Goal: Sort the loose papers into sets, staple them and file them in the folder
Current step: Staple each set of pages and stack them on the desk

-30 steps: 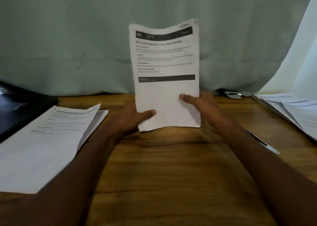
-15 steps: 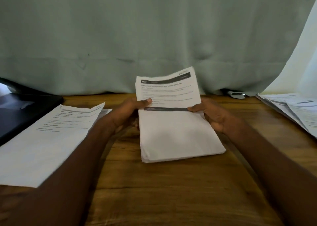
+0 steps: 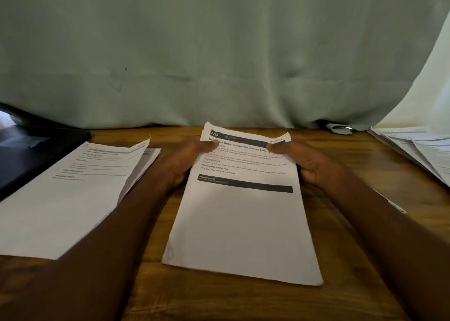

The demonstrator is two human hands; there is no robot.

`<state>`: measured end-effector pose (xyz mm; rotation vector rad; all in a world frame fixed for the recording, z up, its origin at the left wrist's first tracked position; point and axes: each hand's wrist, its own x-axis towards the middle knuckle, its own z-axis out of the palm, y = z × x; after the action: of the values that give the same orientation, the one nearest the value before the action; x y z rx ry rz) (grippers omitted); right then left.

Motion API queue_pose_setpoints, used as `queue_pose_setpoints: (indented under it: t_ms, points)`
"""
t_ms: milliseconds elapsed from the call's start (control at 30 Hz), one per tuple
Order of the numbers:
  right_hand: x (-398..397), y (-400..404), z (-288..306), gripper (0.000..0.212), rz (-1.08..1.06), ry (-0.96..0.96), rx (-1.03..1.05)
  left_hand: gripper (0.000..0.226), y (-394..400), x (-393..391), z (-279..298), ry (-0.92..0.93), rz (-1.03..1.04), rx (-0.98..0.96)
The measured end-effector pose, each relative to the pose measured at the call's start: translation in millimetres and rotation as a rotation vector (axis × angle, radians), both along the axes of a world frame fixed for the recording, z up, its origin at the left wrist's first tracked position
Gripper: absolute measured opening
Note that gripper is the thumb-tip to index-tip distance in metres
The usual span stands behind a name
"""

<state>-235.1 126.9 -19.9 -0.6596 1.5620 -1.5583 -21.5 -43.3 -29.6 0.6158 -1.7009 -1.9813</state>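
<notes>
A set of white printed papers (image 3: 241, 223) lies flat on the wooden table (image 3: 243, 301) in the middle, its black header bar at the far end. My left hand (image 3: 185, 160) grips its far left corner, thumb on top of the sheet. My right hand (image 3: 302, 161) grips the far right corner the same way. A second set of papers (image 3: 70, 194) lies to the left with its top right corner curled up. More loose papers (image 3: 418, 150) are fanned at the right edge. A black folder (image 3: 26, 150) sits at the far left.
A pale green curtain (image 3: 219, 53) hangs right behind the table's far edge. A small grey object (image 3: 339, 128) peeks out under it at the back right. A white pen-like thing (image 3: 395, 205) shows beside my right forearm.
The set was held upright in both hands a second ago. It has since been lowered flat onto the table, and my hands have slid to its far corners.
</notes>
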Motion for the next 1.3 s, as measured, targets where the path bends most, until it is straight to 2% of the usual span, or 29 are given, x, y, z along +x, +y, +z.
queue_pose_setpoints:
  t_ms: [33, 100, 267, 367, 500, 567, 633, 767, 900, 1100, 1300]
  points:
    - [-1, 0, 0, 0.034, 0.016, 0.024, 0.014, 0.016, 1, -1, 1, 0.001, 0.060, -0.022]
    - [0, 0, -1, 0.031, 0.056, 0.076, 0.039, 0.023, 0, -5, 2, 0.007, 0.144, -0.088]
    - [2, -2, -3, 0.023, 0.061, 0.135, 0.022, 0.034, -1, -6, 2, 0.039, 0.172, -0.109]
    - [3, -1, -2, 0.017, 0.055, 0.130, 0.022, 0.035, 1, -6, 3, 0.144, 0.091, -0.031]
    - [5, -2, -2, 0.019, 0.029, 0.121, 0.012, 0.038, -2, -5, 5, 0.274, 0.057, 0.136]
    - [4, -2, -2, 0.016, 0.006, 0.124, -0.002, 0.037, -2, -3, 4, 0.228, 0.057, 0.231]
    - [3, -2, -3, 0.015, -0.005, 0.121, -0.008, 0.048, 0, -2, 2, 0.112, 0.025, 0.274]
    - [4, -2, -2, 0.022, -0.023, 0.100, -0.047, 0.038, 1, -3, 3, 0.028, 0.002, 0.233]
    - [6, -1, -2, 0.023, -0.032, 0.106, -0.079, 0.044, 3, -4, 1, -0.016, -0.025, 0.152]
    - [12, -9, 0, 0.036, -0.128, 0.048, -0.110, 0.036, 6, -8, -4, 0.017, 0.039, 0.065]
    - [12, -15, -3, 0.034, -0.203, 0.071, -0.120, 0.027, 13, -15, -5, 0.078, 0.177, -0.036]
